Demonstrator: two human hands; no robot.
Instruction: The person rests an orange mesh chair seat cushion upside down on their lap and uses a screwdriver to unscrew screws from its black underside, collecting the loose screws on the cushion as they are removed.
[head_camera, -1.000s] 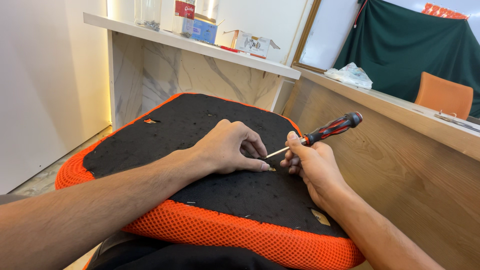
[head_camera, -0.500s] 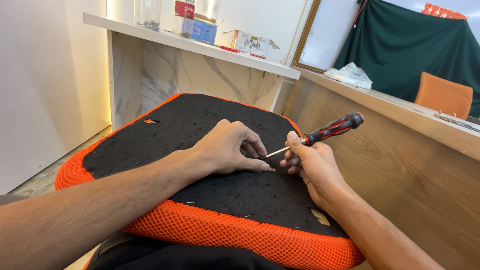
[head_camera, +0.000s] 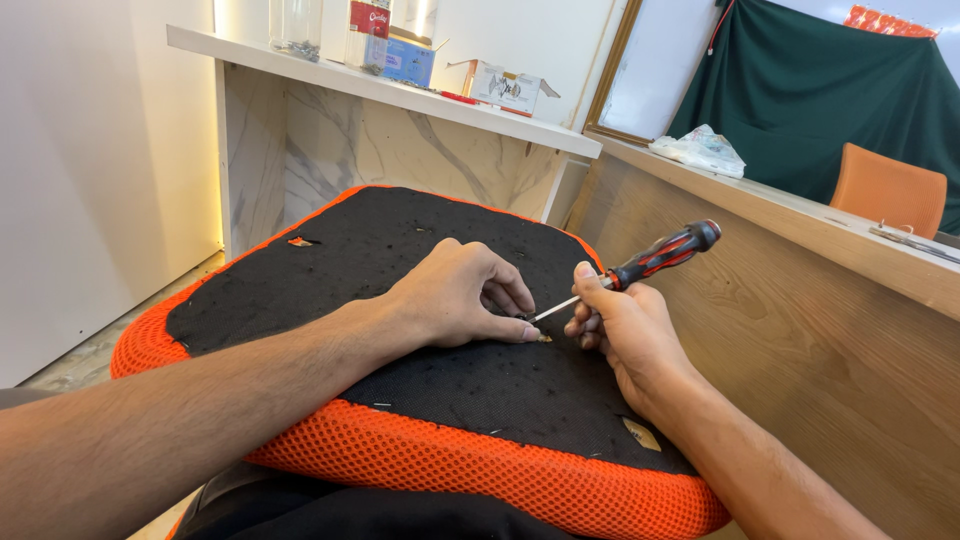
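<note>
The left hand (head_camera: 455, 295) presses curled fingers on the black underside of the orange mesh seat cushion (head_camera: 420, 460) near its right edge, steadying it while the right hand (head_camera: 620, 325) grips a red-and-black screwdriver (head_camera: 655, 258) angled down at the fingertips.

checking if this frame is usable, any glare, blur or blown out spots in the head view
Head view: sharp on the left hand, right hand and screwdriver; a bright light strip glows along the white wall at left; soft shadows under the hands on the black seat underside; no motion blur.

I see small boxes (head_camera: 505, 85) on a white shelf (head_camera: 300, 68), a crumpled bag (head_camera: 700, 152) on the wooden bench (head_camera: 800, 215), and an orange chair (head_camera: 885, 190).
</note>
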